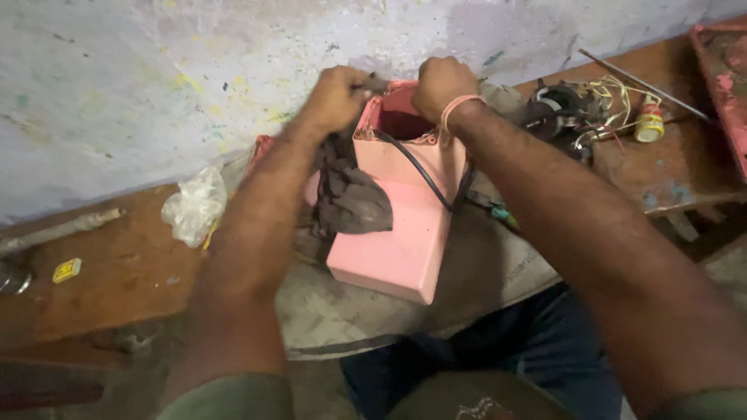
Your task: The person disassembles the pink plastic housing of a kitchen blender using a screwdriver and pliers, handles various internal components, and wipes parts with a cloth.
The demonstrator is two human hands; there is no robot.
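A pink plastic housing (405, 233), box-shaped and open at its far end, lies tilted on a grey sheet in front of me. My left hand (336, 97) is closed on a dark greasy rag (354, 198) that hangs down the housing's left side. At the far rim of the opening, my right hand (441, 84) is closed on the housing's edge; a pink band circles that wrist. A black cable (420, 173) runs out of the opening and across the housing's top.
A crumpled clear plastic bag (194, 206) and a small yellow block (67, 270) lie on the brown bench at left. At right sit a motor part with coloured wires (572, 117), a small bottle (649, 123), a metal rod (646, 85) and a red tray edge (720, 70). A painted wall stands behind.
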